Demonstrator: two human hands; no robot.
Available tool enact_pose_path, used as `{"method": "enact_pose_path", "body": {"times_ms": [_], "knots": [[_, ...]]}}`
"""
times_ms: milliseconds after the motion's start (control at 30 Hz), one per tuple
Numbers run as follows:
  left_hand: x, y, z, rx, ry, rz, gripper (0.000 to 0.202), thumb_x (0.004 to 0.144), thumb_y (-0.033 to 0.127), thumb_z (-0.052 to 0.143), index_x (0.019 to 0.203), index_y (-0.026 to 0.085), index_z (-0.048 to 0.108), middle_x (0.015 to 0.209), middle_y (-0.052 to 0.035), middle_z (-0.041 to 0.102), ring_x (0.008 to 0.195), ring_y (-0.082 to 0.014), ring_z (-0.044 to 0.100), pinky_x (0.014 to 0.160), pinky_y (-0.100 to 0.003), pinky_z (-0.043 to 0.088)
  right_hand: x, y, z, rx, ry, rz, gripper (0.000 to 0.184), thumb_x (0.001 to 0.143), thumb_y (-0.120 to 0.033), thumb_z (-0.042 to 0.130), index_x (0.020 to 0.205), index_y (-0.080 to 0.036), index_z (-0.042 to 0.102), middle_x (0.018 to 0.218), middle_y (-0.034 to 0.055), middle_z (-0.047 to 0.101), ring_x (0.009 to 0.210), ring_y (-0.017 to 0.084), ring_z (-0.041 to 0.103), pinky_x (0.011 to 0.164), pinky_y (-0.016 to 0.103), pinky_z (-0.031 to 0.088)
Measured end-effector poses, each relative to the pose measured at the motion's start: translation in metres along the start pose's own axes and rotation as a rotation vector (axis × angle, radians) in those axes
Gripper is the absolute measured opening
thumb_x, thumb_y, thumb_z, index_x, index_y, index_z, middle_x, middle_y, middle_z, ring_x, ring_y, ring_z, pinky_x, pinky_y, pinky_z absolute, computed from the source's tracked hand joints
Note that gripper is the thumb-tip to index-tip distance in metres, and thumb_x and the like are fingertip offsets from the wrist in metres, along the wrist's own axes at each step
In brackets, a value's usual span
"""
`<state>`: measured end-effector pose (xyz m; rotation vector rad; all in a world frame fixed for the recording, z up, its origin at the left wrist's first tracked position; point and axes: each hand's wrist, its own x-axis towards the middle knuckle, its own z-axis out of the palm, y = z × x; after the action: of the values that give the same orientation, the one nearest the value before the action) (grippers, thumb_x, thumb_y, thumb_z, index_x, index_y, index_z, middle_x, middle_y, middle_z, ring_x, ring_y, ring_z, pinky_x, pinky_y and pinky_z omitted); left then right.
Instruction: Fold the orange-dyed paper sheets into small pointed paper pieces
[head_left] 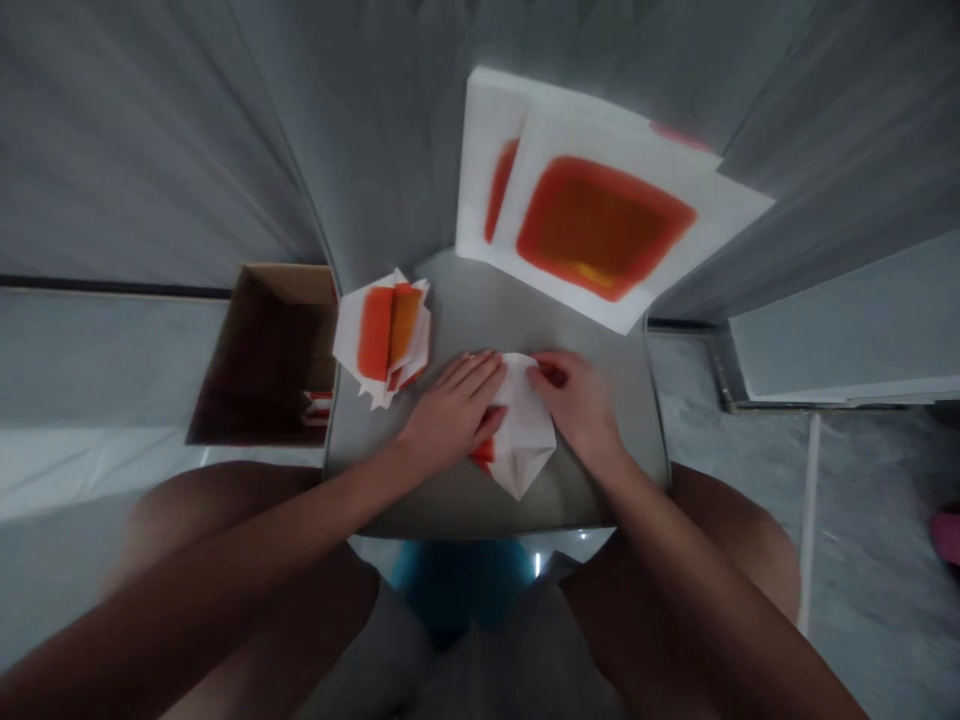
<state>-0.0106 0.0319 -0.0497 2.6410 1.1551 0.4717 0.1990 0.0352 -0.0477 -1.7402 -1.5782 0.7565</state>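
Observation:
A partly folded sheet of paper (pixel 523 420), mostly white with a bit of red-orange at its left edge, lies on the grey seat in front of me. Its lower end comes to a point toward my body. My left hand (pixel 456 405) rests flat over the paper's left side, fingers stretched out. At the upper right corner, my right hand (pixel 574 400) has thumb and fingers pinched on the paper's edge. Left of my left hand sit folded papers (pixel 384 340), white with red and orange, several points sticking out.
Large white sheets (pixel 607 220) with red-orange squares lie at the back right of the grey seat (pixel 480 300). An open cardboard box (pixel 262 350) stands on the floor at left, a small red-and-white piece inside. My knees flank the seat.

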Motion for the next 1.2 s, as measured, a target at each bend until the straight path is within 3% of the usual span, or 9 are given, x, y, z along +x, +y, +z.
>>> {"method": "enact_pose_path", "body": {"times_ms": [200, 333, 600, 800, 933, 1067, 1200], "knots": [[0.001, -0.002, 0.0, -0.032, 0.0, -0.047, 0.057, 0.105, 0.034, 0.049, 0.157, 0.01, 0.046, 0.162, -0.0146, 0.048, 0.153, -0.0266, 0.043, 0.131, -0.046, 0.033, -0.017, 0.005, 0.012, -0.104, 0.109, -0.187, 0.03, 0.097, -0.032, 0.058, 0.116, -0.021, 0.079, 0.115, 0.0131, 0.069, 0.109, 0.028, 0.067, 0.096, 0.045, 0.057], [0.002, -0.004, 0.0, -0.067, 0.012, -0.056, 0.058, 0.104, 0.038, 0.053, 0.155, 0.01, 0.048, 0.161, -0.0147, 0.049, 0.152, -0.0271, 0.045, 0.13, -0.046, 0.035, -0.008, 0.008, 0.007, -0.087, 0.176, -0.109, 0.043, 0.094, -0.036, 0.064, 0.133, -0.019, 0.067, 0.107, 0.0109, 0.071, 0.095, 0.025, 0.067, 0.09, 0.044, 0.058], [0.003, -0.002, 0.0, -0.06, -0.013, -0.029, 0.051, 0.108, 0.037, 0.046, 0.153, 0.015, 0.051, 0.162, -0.0106, 0.049, 0.154, -0.0258, 0.042, 0.132, -0.049, 0.03, 0.012, 0.003, -0.004, -0.095, 0.025, 0.062, 0.022, 0.087, -0.04, 0.069, 0.095, -0.02, 0.072, 0.075, 0.0037, 0.069, 0.069, 0.021, 0.062, 0.067, 0.034, 0.048], [0.004, -0.001, 0.002, -0.088, 0.011, 0.002, 0.054, 0.106, 0.038, 0.049, 0.155, 0.015, 0.049, 0.161, -0.0113, 0.051, 0.153, -0.025, 0.044, 0.132, -0.048, 0.03, 0.014, 0.007, -0.007, -0.055, -0.041, -0.003, 0.017, 0.083, -0.037, 0.07, 0.08, -0.021, 0.069, 0.078, 0.0033, 0.068, 0.07, 0.019, 0.059, 0.068, 0.034, 0.049], [0.004, 0.0, 0.003, -0.079, 0.019, -0.038, 0.056, 0.106, 0.038, 0.048, 0.156, 0.012, 0.047, 0.163, -0.014, 0.048, 0.154, -0.0265, 0.042, 0.131, -0.049, 0.032, 0.005, 0.002, -0.006, -0.057, -0.008, -0.117, 0.015, 0.088, -0.032, 0.065, 0.092, -0.021, 0.075, 0.091, 0.0072, 0.073, 0.081, 0.021, 0.065, 0.079, 0.037, 0.054], [0.005, 0.0, 0.004, -0.082, 0.001, -0.054, 0.057, 0.105, 0.038, 0.049, 0.156, 0.012, 0.047, 0.163, -0.015, 0.048, 0.154, -0.0271, 0.041, 0.131, -0.049, 0.033, 0.001, 0.002, -0.003, -0.101, 0.035, -0.127, 0.031, 0.089, -0.034, 0.066, 0.115, -0.02, 0.075, 0.098, 0.009, 0.075, 0.085, 0.023, 0.067, 0.081, 0.039, 0.056], [0.005, 0.001, 0.004, -0.054, 0.002, -0.065, 0.057, 0.105, 0.037, 0.048, 0.156, 0.011, 0.047, 0.163, -0.0147, 0.047, 0.155, -0.0269, 0.041, 0.131, -0.048, 0.032, 0.002, 0.004, -0.001, -0.124, 0.013, -0.149, 0.026, 0.093, -0.034, 0.064, 0.109, -0.021, 0.079, 0.094, 0.0078, 0.074, 0.084, 0.023, 0.068, 0.081, 0.039, 0.057]]}}
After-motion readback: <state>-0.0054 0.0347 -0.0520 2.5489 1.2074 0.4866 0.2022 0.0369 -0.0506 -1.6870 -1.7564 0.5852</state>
